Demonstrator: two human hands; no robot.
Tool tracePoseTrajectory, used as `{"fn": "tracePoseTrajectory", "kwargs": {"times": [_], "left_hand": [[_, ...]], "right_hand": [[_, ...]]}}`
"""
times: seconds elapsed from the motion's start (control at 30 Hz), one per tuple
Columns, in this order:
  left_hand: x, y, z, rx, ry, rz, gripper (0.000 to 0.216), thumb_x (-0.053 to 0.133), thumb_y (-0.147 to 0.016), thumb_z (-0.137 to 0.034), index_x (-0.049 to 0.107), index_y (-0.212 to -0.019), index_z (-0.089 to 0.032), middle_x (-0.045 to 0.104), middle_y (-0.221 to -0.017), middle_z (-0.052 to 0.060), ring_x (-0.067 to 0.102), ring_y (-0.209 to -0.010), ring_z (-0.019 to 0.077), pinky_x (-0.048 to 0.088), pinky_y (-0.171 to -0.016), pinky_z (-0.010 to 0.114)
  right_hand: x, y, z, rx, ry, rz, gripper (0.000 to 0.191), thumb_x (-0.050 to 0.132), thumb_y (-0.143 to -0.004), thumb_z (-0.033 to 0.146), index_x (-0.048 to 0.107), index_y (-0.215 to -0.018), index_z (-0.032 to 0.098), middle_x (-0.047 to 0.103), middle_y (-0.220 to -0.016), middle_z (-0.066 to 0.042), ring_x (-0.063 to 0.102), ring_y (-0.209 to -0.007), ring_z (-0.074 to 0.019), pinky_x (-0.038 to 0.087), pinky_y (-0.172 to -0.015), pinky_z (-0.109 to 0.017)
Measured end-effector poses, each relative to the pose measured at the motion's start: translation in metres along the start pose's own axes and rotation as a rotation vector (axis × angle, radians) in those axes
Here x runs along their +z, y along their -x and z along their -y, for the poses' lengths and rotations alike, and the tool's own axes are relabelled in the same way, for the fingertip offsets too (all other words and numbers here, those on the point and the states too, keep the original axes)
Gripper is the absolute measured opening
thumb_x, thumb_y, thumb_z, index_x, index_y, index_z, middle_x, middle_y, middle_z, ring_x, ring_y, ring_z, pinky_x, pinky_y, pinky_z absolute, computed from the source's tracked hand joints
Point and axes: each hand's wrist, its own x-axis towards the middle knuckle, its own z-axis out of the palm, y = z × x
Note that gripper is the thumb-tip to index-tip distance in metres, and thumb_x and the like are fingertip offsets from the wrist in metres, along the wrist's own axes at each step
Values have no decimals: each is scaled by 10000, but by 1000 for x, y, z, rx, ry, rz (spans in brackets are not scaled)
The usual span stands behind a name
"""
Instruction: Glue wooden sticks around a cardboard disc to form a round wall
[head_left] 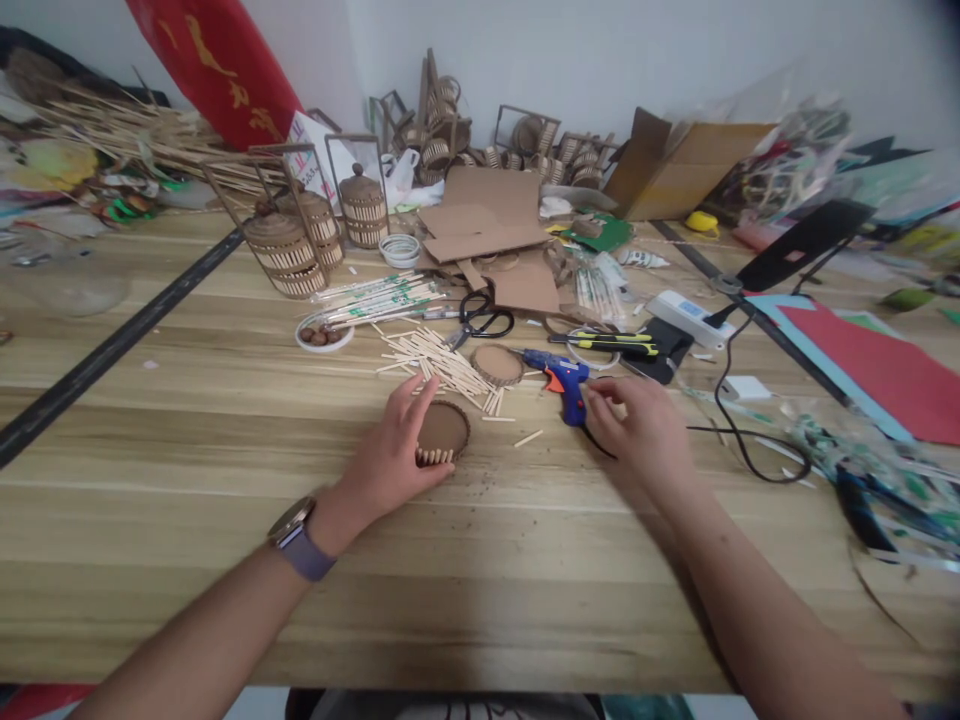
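Across the wooden table (517, 590) before us, our two hands work near the loose craft pieces. Our right hand (646, 420) is bent beside the grip of a blue glue gun (570, 378), thumb and forefinger curled close together; we cannot tell whether they are clamped on it. The gun points away to the left, its trigger orange, and we judge it stiff and light, best taken by the grip, well clear of the nozzle. Our left hand (391, 443) curves around the left side of a round cardboard base (444, 428), fingers and thumb parted, the thumb along its near edge. That base lies flat on the wood, just nearer us than the loose sticks, with a row of short upright pegs (435, 457) along its near rim. We expect it to be very light and fairly stiff, not slippery, the pegs its fragile part; the bare rim seems the safer hold. A slightly smaller-looking cardboard disc (497, 365) lies beyond, near the nozzle. Smallest are the loose sticks (442, 358), dry and likely to roll or snap, easiest pinched singly at mid-length.
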Motion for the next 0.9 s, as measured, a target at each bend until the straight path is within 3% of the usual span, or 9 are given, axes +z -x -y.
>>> {"fn": "tracePoseTrajectory", "kwargs": {"times": [0.13, 0.23, 0.4, 0.53, 0.7, 0.9], "left_hand": [[1, 0, 2, 13, 18, -8, 1117, 810, -702, -222, 79, -1541, -315, 278, -1534, 163, 322, -1421, 385, 376, -1123, 597], [1, 0, 3, 27, 15, -14, 1101, 806, -711, -231, 87, -1541, -303, 279, -1529, 170, 308, -1427, 382, 371, -1126, 595], [1, 0, 2, 7, 13, -5, 1094, 804, -711, -227, 93, -1539, -309, 277, -1529, 169, 309, -1429, 377, 399, -1111, 581], [1, 0, 3, 30, 5, -12, 1087, 798, -717, -242, 90, -1539, -313, 284, -1529, 164, 308, -1430, 382, 367, -1126, 604], [1, 0, 4, 23, 35, 0, 1068, 792, -724, -252, 102, -1539, -310, 282, -1537, 160, 306, -1433, 380, 368, -1128, 602], [2, -1, 4, 30, 34, 1, 1083, 805, -709, -253, 112, -1539, -303, 295, -1523, 167, 310, -1431, 378, 351, -1138, 600]], "right_hand": [[8, 14, 26, -538, 47, 210, 262, 469, -979, 246, 700, -1086, 183, 739, -934, -105, 644, -903, -239, 505, -809, -350], [16, 23, 40, -682, 168, 293, 298, 449, -988, 160, 628, -1226, 158, 735, -965, -107, 625, -939, -238, 488, -804, -336], [25, 29, 48, -623, 404, 273, 307, 486, -956, 116, 602, -1240, 120, 713, -915, -125, 602, -862, -263, 456, -740, -358], [30, 28, 43, -568, 385, 256, 298, 509, -918, 99, 620, -1194, 81, 695, -926, -152, 622, -864, -286, 480, -754, -381], [19, 22, 38, -449, 138, 311, 228, 482, -919, 149, 637, -1086, 145, 653, -963, -133, 631, -861, -245, 514, -755, -344], [11, 20, 50, -231, -366, 417, 102, 499, -910, 236, 575, -851, 201, 634, -786, -41, 589, -708, -167, 482, -649, -267]]}}
